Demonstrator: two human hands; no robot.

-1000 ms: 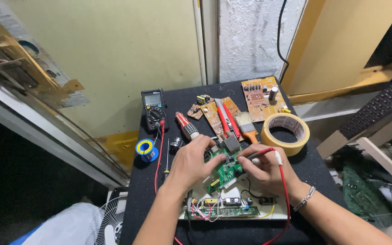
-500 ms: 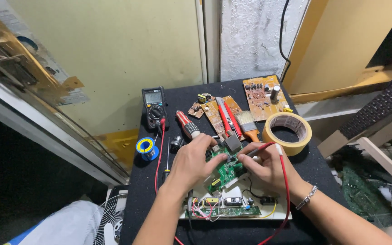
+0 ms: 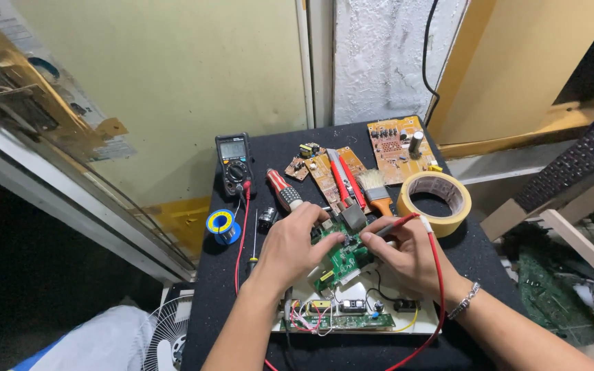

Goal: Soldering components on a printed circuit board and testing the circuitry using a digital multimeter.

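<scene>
Fingers of my left hand (image 3: 297, 244) still pinch the green circuit board (image 3: 344, 255) steady; my right hand (image 3: 407, 254) has barely shifted, gripping the red probe (image 3: 397, 225) against it.

Single head view, looking steeply down, close over black table (image 3: 476, 261); far edge perhaps cropped.

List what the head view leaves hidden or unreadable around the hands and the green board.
- Head view: where the red probe tip meets the green circuit board is too small to tell, partly covered by the right hand.
- Left hand: its fingertips hide the board's left edge, so its grip is unclear.
- Multimeter: display too small to read.
- Lower board: parts too small to identify.
</scene>
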